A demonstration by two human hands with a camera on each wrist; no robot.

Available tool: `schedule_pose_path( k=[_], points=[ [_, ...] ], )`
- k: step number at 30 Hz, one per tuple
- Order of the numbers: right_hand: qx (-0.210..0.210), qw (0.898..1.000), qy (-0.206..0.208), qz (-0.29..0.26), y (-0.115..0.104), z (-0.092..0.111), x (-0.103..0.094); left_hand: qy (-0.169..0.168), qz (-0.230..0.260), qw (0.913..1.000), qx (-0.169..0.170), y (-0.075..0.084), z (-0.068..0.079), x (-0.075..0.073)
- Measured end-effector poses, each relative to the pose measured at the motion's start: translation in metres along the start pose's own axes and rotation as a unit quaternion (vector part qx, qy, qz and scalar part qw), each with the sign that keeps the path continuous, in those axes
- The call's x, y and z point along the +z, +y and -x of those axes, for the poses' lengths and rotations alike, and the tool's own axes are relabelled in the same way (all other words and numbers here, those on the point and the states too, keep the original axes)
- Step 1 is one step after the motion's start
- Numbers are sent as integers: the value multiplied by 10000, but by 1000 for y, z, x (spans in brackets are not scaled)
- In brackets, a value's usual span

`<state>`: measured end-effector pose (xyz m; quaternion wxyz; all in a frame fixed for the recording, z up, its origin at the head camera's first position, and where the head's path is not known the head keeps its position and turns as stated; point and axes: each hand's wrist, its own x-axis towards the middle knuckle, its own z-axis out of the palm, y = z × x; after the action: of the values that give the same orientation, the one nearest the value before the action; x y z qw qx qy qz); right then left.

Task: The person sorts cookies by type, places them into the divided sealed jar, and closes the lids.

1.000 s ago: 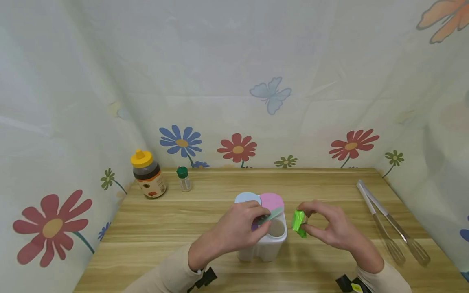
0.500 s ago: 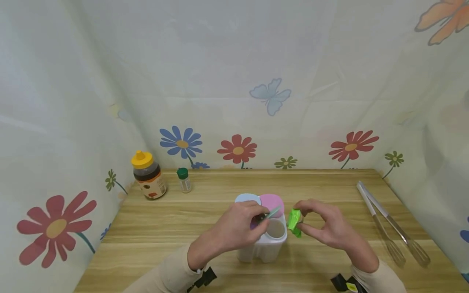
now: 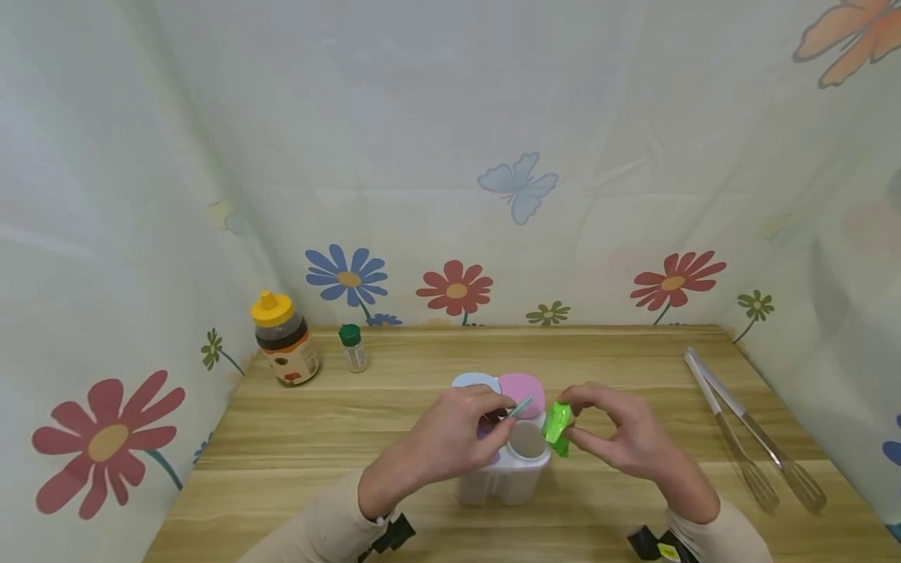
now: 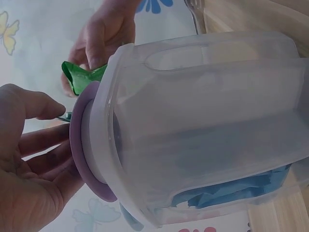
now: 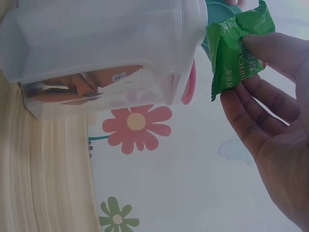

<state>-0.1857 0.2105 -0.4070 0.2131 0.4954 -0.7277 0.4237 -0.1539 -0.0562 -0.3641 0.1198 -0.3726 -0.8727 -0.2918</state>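
A translucent storage box point(image 3: 503, 485) with several round-lidded compartments stands mid-table. My left hand point(image 3: 450, 430) pinches the mint-green lid point(image 3: 521, 405), tilted up above the front right compartment, whose round mouth shows uncovered. At that mouth's right edge, my right hand point(image 3: 622, 428) holds a crinkled green snack packet point(image 5: 234, 60) between thumb and fingers. The purple lid point(image 4: 82, 145) sits beneath my left fingers. The pink lid point(image 3: 522, 387) and blue lid point(image 3: 475, 380) are down at the back. Through the walls show blue wrapping point(image 4: 236, 187) and orange-brown packets point(image 5: 84, 84).
On the back left of the wooden table point(image 3: 394, 352) stand a yellow-capped squeeze bottle point(image 3: 285, 340) with dark contents and a green-capped spice jar point(image 3: 353, 349). Metal tongs point(image 3: 746, 414) lie at the right. A flowered curtain point(image 3: 422, 156) hangs behind and at both sides.
My right hand has moved left with the green packet, up to the rim of the uncovered compartment. My left hand has tipped the mint-green lid further, so it looks thinner, nearly edge-on.
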Motion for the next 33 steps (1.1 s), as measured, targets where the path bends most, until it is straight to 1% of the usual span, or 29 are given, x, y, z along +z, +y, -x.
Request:
schedule_pose_path(
  k=[8, 18, 20, 26, 29, 33],
  points=[
    [-173, 9998, 56, -52, 0, -4, 4, 157, -66, 9998, 95, -1, 0, 0],
    [-227, 9997, 65, -70, -1, -8, 8, 134, -53, 9999, 40, -2, 0, -1],
    [-246, 9996, 77, -132, -7, -13, 9, 147, -80, 9998, 66, -2, -1, -1],
    [-362, 9988, 122, -315, -33, -33, 9, 162, -90, 9997, 131, -3, -2, -1],
    [-415, 9985, 125, -319, -32, -34, 12, 170, -40, 9998, 91, -4, -2, -2],
    [-387, 9989, 92, -266, -22, -27, 16, 191, 2, 9998, 72, -4, -2, -1]
  ],
)
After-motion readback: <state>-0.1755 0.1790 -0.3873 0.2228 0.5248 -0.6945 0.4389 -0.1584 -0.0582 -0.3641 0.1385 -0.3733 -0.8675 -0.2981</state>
